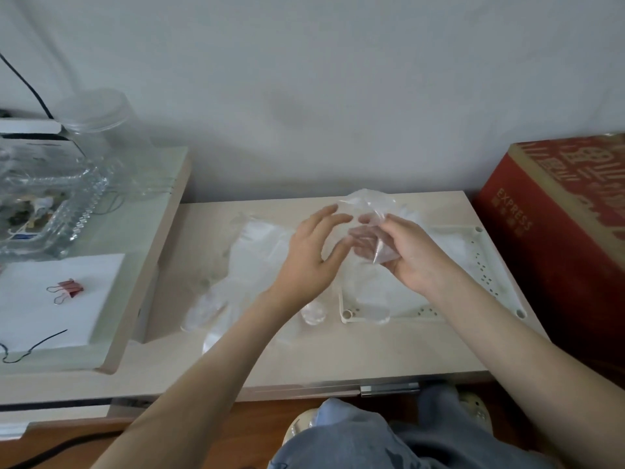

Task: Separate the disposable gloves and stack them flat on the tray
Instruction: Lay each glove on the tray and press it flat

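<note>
Holding a clear disposable glove (368,204) above the white tray (493,272), we are gripping it in our right hand (416,255), fingers curled round its crumpled lower part. Our left hand (311,255) is hovering just beside it, fingers spread and loose. More gloves (250,252) are lying to the left on the table (338,360).

I read glove (370,228): thin clear plastic film, crinkled, glossy | tray (500,273): white matt plastic, perforated | table (338,353): pale, smooth, wood-look | box (541,238): red printed cardboard, slight sheen | binder clip (69,288): red metal
</note>
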Tool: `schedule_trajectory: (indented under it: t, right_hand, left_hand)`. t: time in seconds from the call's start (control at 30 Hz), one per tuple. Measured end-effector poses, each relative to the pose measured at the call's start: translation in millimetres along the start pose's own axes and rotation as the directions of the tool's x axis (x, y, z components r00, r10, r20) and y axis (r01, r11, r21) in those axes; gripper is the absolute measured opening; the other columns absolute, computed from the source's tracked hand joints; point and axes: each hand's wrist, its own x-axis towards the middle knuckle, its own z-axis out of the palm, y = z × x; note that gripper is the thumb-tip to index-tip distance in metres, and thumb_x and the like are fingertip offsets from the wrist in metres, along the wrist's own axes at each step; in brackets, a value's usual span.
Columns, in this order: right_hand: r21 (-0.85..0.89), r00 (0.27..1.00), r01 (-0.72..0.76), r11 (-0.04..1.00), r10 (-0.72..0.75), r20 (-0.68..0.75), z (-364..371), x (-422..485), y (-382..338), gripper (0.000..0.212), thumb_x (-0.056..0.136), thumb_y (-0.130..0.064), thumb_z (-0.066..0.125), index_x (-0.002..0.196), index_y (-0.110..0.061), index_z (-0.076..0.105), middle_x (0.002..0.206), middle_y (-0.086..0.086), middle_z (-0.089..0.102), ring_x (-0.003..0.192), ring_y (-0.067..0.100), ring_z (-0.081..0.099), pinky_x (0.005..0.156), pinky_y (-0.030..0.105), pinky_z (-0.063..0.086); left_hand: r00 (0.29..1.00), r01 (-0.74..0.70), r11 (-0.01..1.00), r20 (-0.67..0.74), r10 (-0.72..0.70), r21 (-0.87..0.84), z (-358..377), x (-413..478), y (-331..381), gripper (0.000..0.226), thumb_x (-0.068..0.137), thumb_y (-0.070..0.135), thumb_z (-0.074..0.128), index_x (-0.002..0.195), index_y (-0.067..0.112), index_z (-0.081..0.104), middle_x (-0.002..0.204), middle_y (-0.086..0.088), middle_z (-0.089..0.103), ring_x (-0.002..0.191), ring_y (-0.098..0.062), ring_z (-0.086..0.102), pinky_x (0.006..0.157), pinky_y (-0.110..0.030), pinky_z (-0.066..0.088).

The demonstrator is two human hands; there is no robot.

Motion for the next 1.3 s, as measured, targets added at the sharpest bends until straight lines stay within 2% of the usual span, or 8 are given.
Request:
schedule_trajectory:
  t: [0.1, 0.2, 0.33, 0.47, 0.73, 1.0, 1.13, 1.3]
  right_hand:
    - [0.028, 1.0, -0.004, 1.0, 0.003, 0.023, -10.8, -3.7, -0.8, 0.022, 0.102, -0.015, 0.041, 0.103, -0.003, 0.06, 0.083, 0.012, 0.071, 0.081, 0.025, 0.071, 0.07, 0.028, 0.059]
    - [0.01, 0.999, -0.006, 1.0, 0.006, 0.041, -20.1, -5.5, -0.6, 0.027, 0.103, -0.021, 0.039, 0.102, -0.006, 0.061, 0.082, 0.009, 0.073, 0.081, 0.023, 0.072, 0.072, 0.027, 0.059]
    - [-0.034, 0.997, -0.013, 0.999, 0.015, 0.069, -30.4, -5.9, 2.5, 0.027, 0.103, -0.022, 0.04, 0.103, -0.008, 0.062, 0.087, 0.011, 0.073, 0.086, 0.023, 0.072, 0.071, 0.027, 0.058]
    - [0.016, 0.994, -0.055, 0.998, 0.053, 0.096, -39.4, -6.4, 2.0, 0.035, 0.102, -0.032, 0.039, 0.104, -0.006, 0.062, 0.091, 0.018, 0.071, 0.085, 0.03, 0.07, 0.074, 0.032, 0.057]
    - [-0.112, 0.996, -0.062, 0.992, 0.069, 0.059, -77.7, -1.0, -11.2, 0.081, 0.058, -0.081, 0.062, 0.108, -0.018, 0.071, 0.121, 0.012, 0.067, 0.119, 0.031, 0.059, 0.097, 0.046, 0.041]
    - [-0.586, 0.994, 0.026, 0.81, 0.042, 0.102, -62.1, -6.4, -11.1, 0.071, 0.066, -0.048, 0.082, 0.128, -0.034, 0.051, 0.119, -0.01, 0.061, 0.109, 0.005, 0.06, 0.089, 0.023, 0.043]
    - [-0.608, 0.993, 0.116, 0.786, -0.087, 0.078, -59.8, -5.3, -4.6, 0.016, 0.09, -0.014, 0.06, 0.104, -0.012, 0.067, 0.091, -0.002, 0.072, 0.087, 0.013, 0.066, 0.088, 0.035, 0.051]
    - [-0.598, 0.99, 0.112, 0.793, -0.034, 0.14, -62.9, -11.2, -13.2, 0.03, 0.09, 0.007, 0.038, 0.088, -0.002, 0.067, 0.086, 0.009, 0.073, 0.08, 0.016, 0.069, 0.084, 0.034, 0.054]
  left_hand:
    - [0.917, 0.387, 0.896, -0.008, -0.398, -0.217, -1.4, 9.4, 8.7, 0.05, 0.094, 0.037, 0.056, 0.137, 0.018, 0.041, 0.139, 0.006, 0.041, 0.132, -0.01, 0.035, 0.108, -0.03, 0.031]
    - [0.764, 0.643, 0.631, 0.295, -0.575, -0.435, -2.2, 19.8, 6.6, 0.047, 0.09, 0.05, 0.056, 0.122, 0.016, 0.053, 0.118, 0.004, 0.06, 0.106, -0.009, 0.057, 0.091, -0.024, 0.043]
    - [0.759, 0.647, 0.591, 0.483, -0.437, -0.482, 1.2, 21.8, 2.8, 0.06, 0.084, 0.054, 0.062, 0.104, -0.003, 0.064, 0.098, -0.012, 0.066, 0.089, -0.027, 0.06, 0.084, -0.035, 0.043]
    - [0.788, 0.614, 0.523, 0.43, -0.441, -0.591, 5.8, 22.8, 9.4, 0.018, 0.091, 0.016, 0.062, 0.074, 0.011, 0.059, 0.075, -0.003, 0.063, 0.071, -0.016, 0.058, 0.069, -0.025, 0.044]
    - [0.763, 0.645, 0.556, 0.401, -0.507, -0.524, 8.3, 30.7, 9.1, 0.008, 0.092, 0.004, 0.058, 0.087, 0.007, 0.051, 0.093, -0.007, 0.073, 0.069, -0.016, 0.069, 0.066, -0.022, 0.054]
    - [0.745, 0.666, 0.537, 0.479, -0.463, -0.517, 20.1, 35.6, 18.6, 0.011, 0.09, 0.001, 0.058, 0.096, 0.004, 0.049, 0.105, -0.008, 0.072, 0.073, -0.013, 0.067, 0.071, -0.027, 0.052]
    - [0.739, 0.672, 0.513, 0.519, -0.429, -0.534, 24.0, 39.1, 22.0, 0.035, 0.079, 0.008, 0.069, 0.111, 0.005, 0.054, 0.1, -0.003, 0.073, 0.074, -0.014, 0.065, 0.067, -0.026, 0.052]
    - [0.74, 0.653, 0.562, 0.588, -0.327, -0.508, 21.6, 47.0, 24.6, 0.009, 0.092, 0.014, 0.059, 0.097, 0.01, 0.065, 0.067, 0.007, 0.058, 0.059, -0.006, 0.052, 0.057, -0.014, 0.043]
